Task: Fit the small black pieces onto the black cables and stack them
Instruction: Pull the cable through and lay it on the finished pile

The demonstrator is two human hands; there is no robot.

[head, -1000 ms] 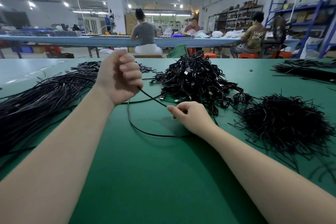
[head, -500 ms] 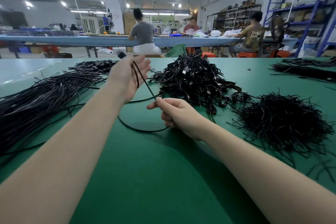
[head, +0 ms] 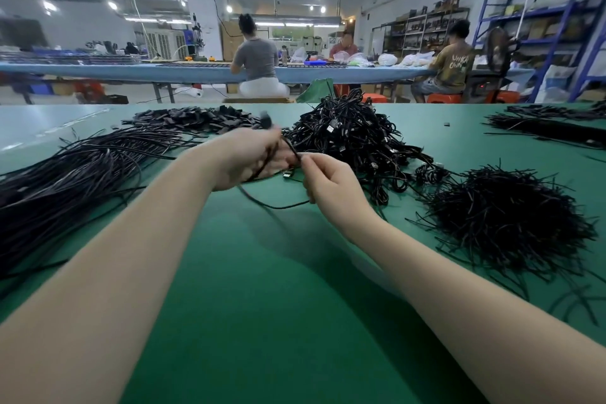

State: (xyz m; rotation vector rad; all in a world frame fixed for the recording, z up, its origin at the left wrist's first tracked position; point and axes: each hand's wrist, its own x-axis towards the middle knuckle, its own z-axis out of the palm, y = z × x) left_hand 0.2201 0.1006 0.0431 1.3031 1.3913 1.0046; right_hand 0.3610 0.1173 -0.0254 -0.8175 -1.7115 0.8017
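Left hand: the left hand (head: 252,157) was raised just above the green table (head: 262,305), fingers curled round loops of a black cable (head: 262,163); motion blur hid the exact fingers.
Right hand: the right hand (head: 331,182) pinched the same cable at thumb and forefinger, touching the left hand's fingertips.
Cable axis: the coils ran from lower left up to upper right across the left palm; a slack loop (head: 278,205) sagged to the table between the hands.
Cable end: a connector (head: 288,173) hung just below the pinch; its facing was unclear.
Left pile: long loose cables (head: 82,170).
Middle pile: coiled cables (head: 354,141), behind the hands.
Right pile: short black ties (head: 511,216).
Far pile: small black pieces (head: 193,120).
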